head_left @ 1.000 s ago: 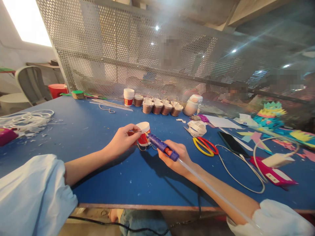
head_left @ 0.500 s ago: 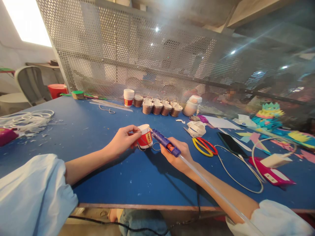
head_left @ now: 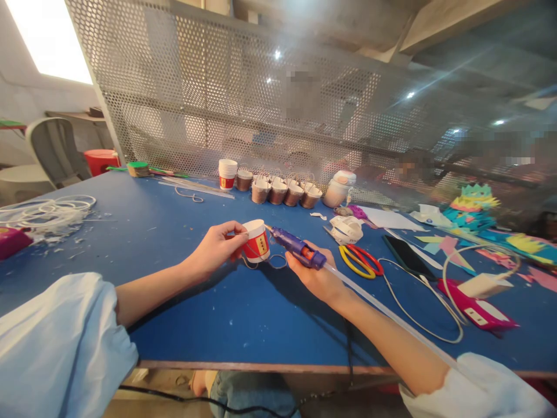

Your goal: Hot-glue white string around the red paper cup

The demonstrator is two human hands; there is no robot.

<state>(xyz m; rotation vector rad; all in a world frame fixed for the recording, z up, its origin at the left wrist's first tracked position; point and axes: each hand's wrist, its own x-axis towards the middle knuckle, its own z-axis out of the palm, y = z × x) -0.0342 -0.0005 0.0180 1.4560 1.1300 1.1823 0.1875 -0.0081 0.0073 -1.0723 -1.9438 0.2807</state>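
My left hand [head_left: 217, 248] grips a small red and white paper cup [head_left: 256, 240], held tilted just above the blue table [head_left: 152, 244]. My right hand [head_left: 314, 273] holds a blue glue gun [head_left: 298, 248] with a long clear glue stick [head_left: 391, 316] sticking out behind. The gun's nozzle points left and sits just right of the cup's rim, slightly apart from it. A thin wire loop [head_left: 276, 262] lies on the table under the cup and the gun.
At the back stand a stack of paper cups [head_left: 227, 173], a row of brown cups [head_left: 282, 190] and a white jar [head_left: 339, 187]. To the right lie red and yellow scissors [head_left: 361, 259], a black phone [head_left: 407, 251], a white cable [head_left: 426, 325], coloured paper shapes [head_left: 476, 209]. White strips [head_left: 47, 210] lie left.
The glue gun's nozzle has drawn back to the right, from touching the cup's rim to just beside it. My left hand has turned the cup a little.
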